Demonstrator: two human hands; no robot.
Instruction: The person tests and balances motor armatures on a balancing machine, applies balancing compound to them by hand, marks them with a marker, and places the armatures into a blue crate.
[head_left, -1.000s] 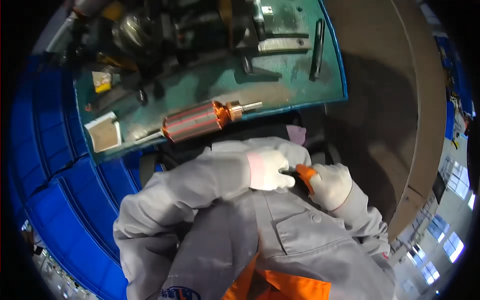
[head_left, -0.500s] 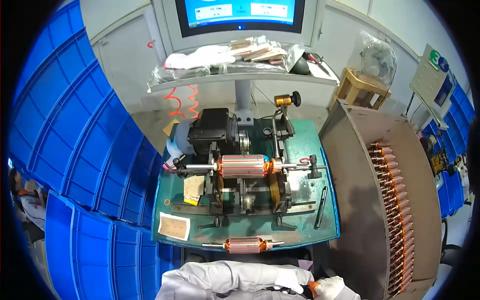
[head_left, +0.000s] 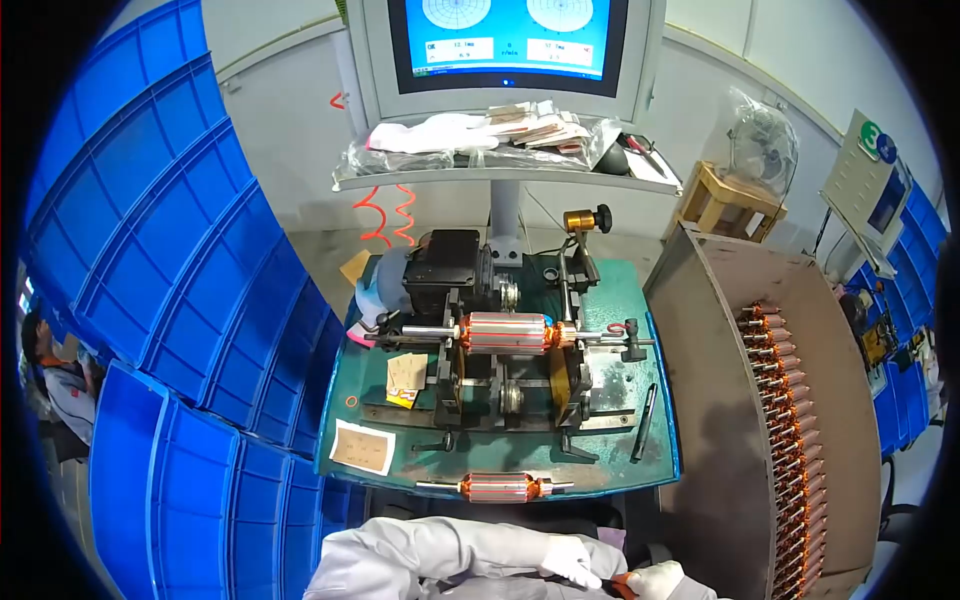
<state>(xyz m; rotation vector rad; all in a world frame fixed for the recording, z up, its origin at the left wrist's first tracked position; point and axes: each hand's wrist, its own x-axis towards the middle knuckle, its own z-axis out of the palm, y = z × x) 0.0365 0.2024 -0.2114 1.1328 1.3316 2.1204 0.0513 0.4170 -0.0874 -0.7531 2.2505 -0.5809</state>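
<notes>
My gloved left hand (head_left: 571,562) is low in the view, in front of the bench, its fingers bent round something dark that I cannot make out. Just to its right, my gloved right hand (head_left: 657,581) is closed on an orange object (head_left: 622,586) with a dark part, mostly hidden. Beyond my hands, an armature (head_left: 498,487) with copper windings lies along the bench's front edge. A second armature (head_left: 507,333) rests horizontally across the supports of a machine (head_left: 448,265) on the green bench (head_left: 490,455).
A monitor (head_left: 505,83) stands behind a shelf (head_left: 510,176) with gloves and papers. Blue crates (head_left: 180,440) are stacked left. A brown box (head_left: 710,400) at the right holds several armatures. A black pen-like tool (head_left: 645,423) lies on the bench. A seated person (head_left: 65,385) is far left.
The view has swung up from my lap to the bench and monitor, so my hands now appear lower and smaller. They stay close together, with the orange object still in my right hand.
</notes>
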